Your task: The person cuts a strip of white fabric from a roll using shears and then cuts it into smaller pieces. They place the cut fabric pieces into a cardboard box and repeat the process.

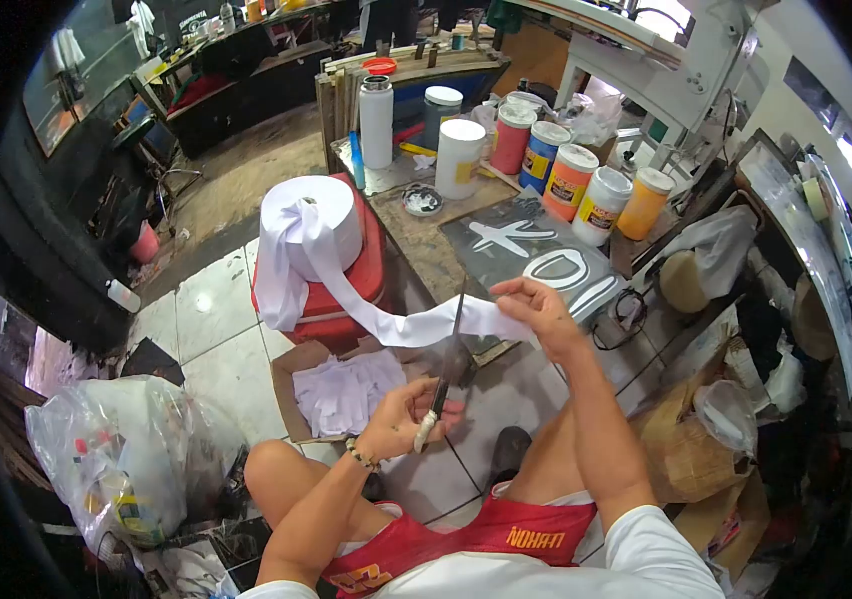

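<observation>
Okay, white strip (pixel 416 327) first: it hangs in the air between the roll and the right hand (pixel 540 311), over the gap in front of the bench (pixel 401 212). Long axis runs mostly left to right in view; it comes down from the roll in a curve, bottoms out left of the tool, then rises slightly to the right. Right end points at the right hand, which grips it between thumb and fingers; the very end is hidden there.

Left hand (pixel 401 419) is closed around the handle of a bladed tool (pixel 440 389), dark grip, pale butt end. Tool's long axis is near upright in view, leaning a bit right; tip points up and away from the person, butt down toward the lap. Blade crosses the strip at a steep angle, tip showing past its far edge. Can't tell if it's a knife or scissors seen edge-on, or whether the cloth is cut there.

White roll (pixel 338 235) sits on a red box (pixel 374 258), core axis about vertical, flat face up. Loose tail folds over its top and drapes down the near-left side. Cardboard box (pixel 283 401) on the tile floor (pixel 208 344), just left of and beyond the left hand, holds white pieces (pixel 344 391) in a messy heap. Past the right hand: dark panel (pixel 464 232) with white lettering, tilted, then tubs (pixel 568 182) in a row.
</observation>
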`<state>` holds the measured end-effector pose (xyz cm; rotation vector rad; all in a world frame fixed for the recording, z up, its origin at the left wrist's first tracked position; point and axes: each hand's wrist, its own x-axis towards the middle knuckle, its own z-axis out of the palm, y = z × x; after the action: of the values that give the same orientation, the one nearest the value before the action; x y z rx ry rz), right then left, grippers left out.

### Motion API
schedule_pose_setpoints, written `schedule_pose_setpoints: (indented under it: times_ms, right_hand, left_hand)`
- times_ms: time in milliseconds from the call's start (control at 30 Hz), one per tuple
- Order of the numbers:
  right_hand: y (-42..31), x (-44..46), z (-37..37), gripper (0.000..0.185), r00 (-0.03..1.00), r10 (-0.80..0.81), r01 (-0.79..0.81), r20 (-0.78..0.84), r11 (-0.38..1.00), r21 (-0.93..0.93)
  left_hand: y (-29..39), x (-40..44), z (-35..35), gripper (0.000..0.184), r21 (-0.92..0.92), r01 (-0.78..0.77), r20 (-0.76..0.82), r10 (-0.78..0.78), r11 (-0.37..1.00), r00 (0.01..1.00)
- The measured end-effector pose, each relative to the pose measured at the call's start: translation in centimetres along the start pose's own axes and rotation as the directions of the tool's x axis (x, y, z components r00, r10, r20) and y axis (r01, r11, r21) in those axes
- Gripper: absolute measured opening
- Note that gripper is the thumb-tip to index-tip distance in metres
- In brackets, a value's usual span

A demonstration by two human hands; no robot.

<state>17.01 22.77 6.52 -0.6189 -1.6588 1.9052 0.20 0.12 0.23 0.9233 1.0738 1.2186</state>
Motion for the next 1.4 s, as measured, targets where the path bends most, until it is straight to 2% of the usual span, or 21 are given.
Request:
schedule_pose_setpoints:
  times_ms: [33, 100, 167, 233, 267, 300, 367, 433, 500, 600, 733, 833, 900, 933, 1000, 1033, 1100, 1133, 1200, 1333, 1400]
  right_hand:
    - [0.2, 0.0, 0.4, 0.036, 1.000, -0.006, 0.006, -0.006, 1.000, -0.003]
    - [0.8, 0.0, 0.8, 0.035, 0.999, 0.034, -0.025, 0.033, 0.971, -0.238]
    - [1.0, -0.2, 0.9, 0.033, 0.995, 0.078, -0.056, 0.056, 0.946, -0.320]
    - [1.0, -0.2, 0.8, 0.031, 0.990, 0.123, -0.085, 0.069, 0.912, -0.401]
    - [0.9, -0.2, 0.9, 0.028, 0.994, 0.044, -0.001, 0.096, 0.916, -0.401]
    - [1.1, -0.2, 1.0, 0.025, 0.991, -0.034, 0.083, 0.128, 0.913, -0.399]
    - [1.8, -0.1, 0.9, 0.024, 0.982, -0.117, 0.173, 0.150, 0.878, -0.446]
    - [0.0, -1.0, 2.0, 0.026, 0.986, 0.073, -0.029, 0.150, 0.960, -0.277]
    - [0.3, -1.2, 2.4, 0.026, 0.983, 0.051, 0.001, 0.179, 0.959, -0.282]
    - [0.8, -1.1, 2.3, 0.028, 0.939, 0.023, 0.098, 0.342, 0.938, -0.331]
    - [0.6, -1.0, 2.3, 0.029, 0.934, 0.108, 0.024, 0.341, 0.932, -0.361]
    - [0.6, -0.9, 2.4, 0.026, 0.966, 0.022, 0.056, 0.258, 0.955, -0.290]
    - [0.2, -1.0, 2.9, 0.024, 0.970, -0.177, 0.201, 0.169, 0.969, -0.141]
    - [-0.2, -1.2, 3.3, 0.024, 0.970, -0.176, 0.201, 0.168, 0.969, -0.142]
    - [-1.0, -1.4, 4.1, 0.023, 0.966, -0.069, 0.050, 0.248, 0.995, 0.084]
    - [-0.7, -1.2, 4.3, 0.023, 0.966, -0.068, 0.049, 0.249, 0.995, 0.082]
    - [0.9, -1.1, 4.4, 0.035, 0.936, -0.085, 0.099, 0.342, 0.995, -0.023]
    - [1.5, -0.9, 3.9, 0.035, 0.921, 0.059, -0.008, 0.386, 0.991, -0.131]
    - [2.6, -0.7, 4.1, 0.034, 0.921, 0.061, -0.003, 0.385, 0.989, -0.148]
    - [2.3, -0.4, 4.4, 0.033, 0.932, -0.054, 0.118, 0.359, 0.980, -0.158]
    - [2.0, 0.0, 3.9, 0.034, 0.921, -0.143, 0.208, 0.362, 0.967, -0.146]
  left_hand:
    - [-0.2, -0.1, 0.0, 0.065, 0.003, -0.003, 0.008, 0.003, 1.000, 1.000]
    - [-0.6, 0.1, 0.2, 0.063, -0.089, 0.029, 0.014, -0.027, 0.996, 1.000]
    - [-1.3, 0.2, 0.2, 0.065, -0.020, -0.015, 0.045, 0.016, 1.000, 0.999]
    - [-1.5, 0.2, 0.0, 0.066, -0.270, 0.097, 0.024, -0.094, 0.958, 0.995]
    - [-1.6, 0.4, -0.3, 0.069, -0.133, 0.105, 0.008, -0.105, 0.986, 0.994]
    - [-1.8, 0.5, -0.2, 0.069, -0.127, 0.097, 0.026, -0.095, 0.987, 0.995]
    - [-1.8, 0.5, -0.1, 0.077, 0.003, -0.022, 0.022, 0.022, 1.000, 1.000]
    - [-1.3, 0.7, 0.0, 0.084, -0.037, 0.043, 0.051, -0.041, 0.998, 0.998]
    - [-1.0, 0.5, 0.5, 0.085, -0.024, -0.050, 0.065, 0.052, 0.998, 0.997]
    - [-1.1, 0.2, 0.7, 0.082, -0.097, -0.083, 0.030, 0.086, 0.992, 0.996]
    - [-0.8, 0.2, 0.5, 0.080, -0.084, -0.083, 0.048, 0.088, 0.993, 0.995]
    - [-1.3, 0.2, -0.1, 0.075, -0.109, 0.010, 0.086, -0.001, 0.994, 0.996]
    - [-0.7, 0.2, 0.0, 0.070, -0.206, 0.124, 0.085, -0.109, 0.971, 0.990]
    - [-0.3, 0.1, 0.2, 0.070, -0.206, 0.125, 0.086, -0.109, 0.970, 0.990]
    - [0.3, 0.0, 0.6, 0.071, -0.123, 0.086, 0.097, -0.074, 0.989, 0.992]
    - [-0.1, 0.1, 0.6, 0.071, -0.125, 0.085, 0.097, -0.073, 0.989, 0.993]
    - [-0.9, 0.4, 0.5, 0.069, -0.385, 0.108, 0.109, -0.071, 0.916, 0.991]
    - [-0.7, 0.3, 0.6, 0.069, -0.386, 0.108, 0.109, -0.071, 0.916, 0.992]
    - [-0.1, 0.0, 0.7, 0.068, -0.150, -0.178, 0.061, 0.188, 0.973, 0.980]
    - [-0.5, -0.1, 0.1, 0.070, -0.092, -0.114, 0.035, 0.118, 0.989, 0.992]
    - [-0.2, -0.2, -0.1, 0.073, -0.094, 0.034, 0.075, -0.027, 0.995, 0.997]
